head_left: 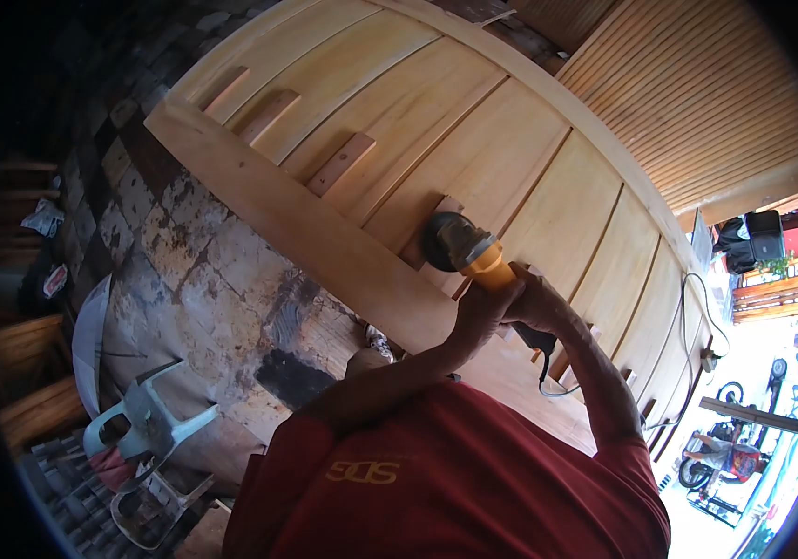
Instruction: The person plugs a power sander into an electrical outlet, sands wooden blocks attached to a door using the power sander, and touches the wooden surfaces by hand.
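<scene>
An angle grinder (pixel 485 261) with a yellow-orange body and a dark round disc is in the middle of the head view. My left hand (pixel 485 315) is closed around its body from the left. My right hand (pixel 541 300) wraps the rear of the body from the other side. The disc rests against or just above a large pale wooden panel (pixel 473 130) with dark grooves, close to a small wood block by the panel's near rail (pixel 324 238); exact contact is hidden. The tool's black cord (pixel 545 371) hangs below my right hand.
Several reddish wood blocks (pixel 341 165) line the near rail. A cable (pixel 697 279) lies across the panel's right end. A pale green plastic chair (pixel 162 415) stands on the stained tile floor (pixel 203 252) at left. Outside at right are motorcycles (pixel 697 473) and a person (pixel 743 463).
</scene>
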Demonstrator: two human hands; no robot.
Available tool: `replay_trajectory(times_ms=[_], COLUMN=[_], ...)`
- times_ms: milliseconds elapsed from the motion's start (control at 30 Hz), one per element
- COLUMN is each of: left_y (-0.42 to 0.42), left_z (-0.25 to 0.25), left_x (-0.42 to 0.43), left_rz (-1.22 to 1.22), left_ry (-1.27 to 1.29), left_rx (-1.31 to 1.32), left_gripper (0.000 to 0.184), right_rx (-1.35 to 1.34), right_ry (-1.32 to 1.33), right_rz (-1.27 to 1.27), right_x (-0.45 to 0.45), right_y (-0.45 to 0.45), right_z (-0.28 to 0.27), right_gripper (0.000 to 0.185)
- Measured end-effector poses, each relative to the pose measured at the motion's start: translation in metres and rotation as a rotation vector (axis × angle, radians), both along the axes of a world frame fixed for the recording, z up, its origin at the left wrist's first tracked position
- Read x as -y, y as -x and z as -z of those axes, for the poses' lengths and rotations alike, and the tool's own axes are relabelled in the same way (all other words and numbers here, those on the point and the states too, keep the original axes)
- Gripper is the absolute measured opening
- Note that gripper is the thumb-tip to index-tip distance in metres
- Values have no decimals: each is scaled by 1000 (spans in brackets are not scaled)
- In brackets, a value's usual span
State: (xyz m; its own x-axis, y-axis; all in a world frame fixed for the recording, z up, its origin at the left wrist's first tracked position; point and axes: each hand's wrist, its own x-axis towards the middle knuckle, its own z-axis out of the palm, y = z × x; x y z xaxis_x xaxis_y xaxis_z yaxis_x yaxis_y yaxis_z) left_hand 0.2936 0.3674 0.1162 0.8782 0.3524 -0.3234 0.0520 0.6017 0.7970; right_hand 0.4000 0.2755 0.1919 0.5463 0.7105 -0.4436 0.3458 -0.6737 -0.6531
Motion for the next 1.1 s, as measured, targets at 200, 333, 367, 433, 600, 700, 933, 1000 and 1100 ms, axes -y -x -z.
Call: replay_trajectory(times_ms=[200, 333, 367, 433, 600, 700, 933, 1000, 1100], left_y=[-7, -30, -30, -30, -37, -43, -57, -53, -42], left_z=[9, 0, -1, -7, 17, 8, -6, -13, -7], left_x=[0, 0, 1, 2, 9, 0, -18, -9, 5], left_rz=[60, 38, 38, 37, -24, 6, 221, 115, -2], left_ry=[-13, 85, 98, 125, 21, 53, 69, 77, 64], left_rx=[71, 54, 32, -12, 77, 89, -23, -44, 4], left_gripper=[52, 46, 46, 46, 47, 45, 61, 49, 43], right_rx=[21, -101, -110, -129, -69, -144, -183, -176, -135], right_ry=[0, -38, -31, -15, -44, -96, -181, -171, -119], right_rz=[10, 113, 116, 123, 57, 84, 118, 96, 60], right_x=[6, 4, 6, 3, 11, 5, 3, 5, 8], right_y=[-7, -24, -25, -23, -32, -40, -53, -50, -40], right_z=[5, 10, 10, 2, 21, 21, 20, 17, 14], right_gripper=[62, 62, 62, 62, 64, 65, 64, 64, 63])
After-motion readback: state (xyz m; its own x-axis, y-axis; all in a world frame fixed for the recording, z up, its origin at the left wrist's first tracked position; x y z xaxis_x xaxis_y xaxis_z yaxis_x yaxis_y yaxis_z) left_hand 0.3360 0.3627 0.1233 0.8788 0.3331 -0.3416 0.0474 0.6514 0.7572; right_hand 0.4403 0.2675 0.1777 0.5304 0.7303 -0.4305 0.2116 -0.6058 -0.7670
